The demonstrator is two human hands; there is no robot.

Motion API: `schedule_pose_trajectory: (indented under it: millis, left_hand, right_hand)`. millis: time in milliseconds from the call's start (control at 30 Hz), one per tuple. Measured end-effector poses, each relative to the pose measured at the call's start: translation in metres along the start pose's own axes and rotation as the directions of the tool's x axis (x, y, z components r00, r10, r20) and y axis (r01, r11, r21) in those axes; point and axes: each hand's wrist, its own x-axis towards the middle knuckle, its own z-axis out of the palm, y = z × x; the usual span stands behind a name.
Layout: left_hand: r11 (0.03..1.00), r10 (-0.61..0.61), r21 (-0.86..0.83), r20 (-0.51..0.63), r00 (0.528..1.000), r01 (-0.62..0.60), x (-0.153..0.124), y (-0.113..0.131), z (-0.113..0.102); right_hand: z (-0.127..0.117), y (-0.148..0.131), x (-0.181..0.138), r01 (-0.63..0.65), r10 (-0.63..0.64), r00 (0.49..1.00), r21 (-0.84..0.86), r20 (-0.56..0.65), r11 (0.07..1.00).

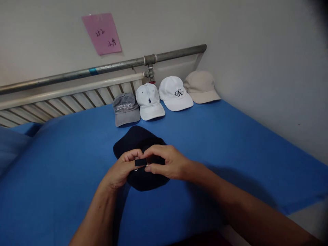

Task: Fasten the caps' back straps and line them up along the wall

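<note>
A dark navy baseball cap (148,181) lies on the blue sheet in front of me, its brim pointing away to the upper left. The cap's back strap (140,162) runs between my hands, with a small shiny metal piece near its right end. My left hand (125,167) is closed, pinching the strap from the left. From the right, my right hand (166,162) pinches the strap's other end between thumb and fingers. Part of the cap is hidden beneath both hands.
Behind stand a grey cap (126,109), a white cap with a small logo (150,101), a white lettered cap (174,94) and a beige cap (202,87). A radiator (69,99), metal pipe (115,66) and pink paper (102,34) line the wall. The blue sheet (77,164) covers the surface.
</note>
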Motion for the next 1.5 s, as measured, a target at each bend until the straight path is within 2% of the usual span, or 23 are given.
schedule_pose_trajectory:
  millis: [200, 267, 367, 467, 533, 700, 933, 1033, 1267, 1500]
  left_hand:
    - [0.989, 0.145, -0.037, 0.003, 0.989, -0.145, -0.009, 0.008, -0.011]
    - [0.979, 0.206, -0.024, 0.069, 0.976, -0.205, -0.011, 0.009, -0.014]
    - [0.960, 0.239, 0.109, 0.162, 0.958, -0.258, -0.013, 0.009, -0.014]
    - [0.938, 0.223, 0.241, 0.136, 0.965, -0.250, -0.014, 0.011, -0.011]
    - [0.933, 0.220, 0.262, 0.123, 0.968, -0.245, -0.015, 0.012, -0.009]
    - [0.948, 0.219, 0.210, 0.119, 0.968, -0.241, -0.016, 0.013, -0.009]
    - [0.966, 0.194, 0.145, 0.131, 0.972, -0.212, -0.017, 0.010, -0.016]
    - [0.967, 0.202, 0.128, 0.132, 0.970, -0.219, -0.018, 0.010, -0.017]
    - [0.951, 0.244, 0.122, 0.269, 0.932, -0.285, -0.024, 0.014, -0.020]
    - [0.952, 0.208, 0.170, 0.252, 0.945, -0.255, -0.029, 0.016, -0.025]
  right_hand:
    - [0.001, 0.002, 0.000, -0.006, 0.003, 0.997, -0.032, -0.076, 0.999]
    - [0.002, 0.003, 0.000, 0.032, -0.036, 0.997, -0.063, -0.071, 0.997]
    - [0.004, 0.006, 0.000, 0.063, -0.069, 0.996, -0.098, -0.053, 0.993]
    - [0.005, 0.007, 0.000, 0.050, -0.053, 0.997, -0.080, -0.048, 0.996]
    - [0.006, 0.006, -0.001, 0.033, -0.035, 0.998, -0.052, -0.045, 0.998]
    - [0.004, 0.003, -0.002, -0.012, 0.012, 1.000, -0.020, -0.020, 1.000]
    - [0.001, 0.001, -0.002, 0.023, -0.023, 1.000, -0.017, -0.016, 1.000]
    - [0.000, 0.000, -0.003, 0.034, -0.035, 0.999, -0.043, -0.012, 0.998]
    - [-0.003, -0.009, -0.006, 0.111, -0.103, 0.992, -0.107, 0.073, 0.988]
    - [-0.003, -0.010, -0.008, 0.169, -0.155, 0.984, -0.213, 0.083, 0.962]
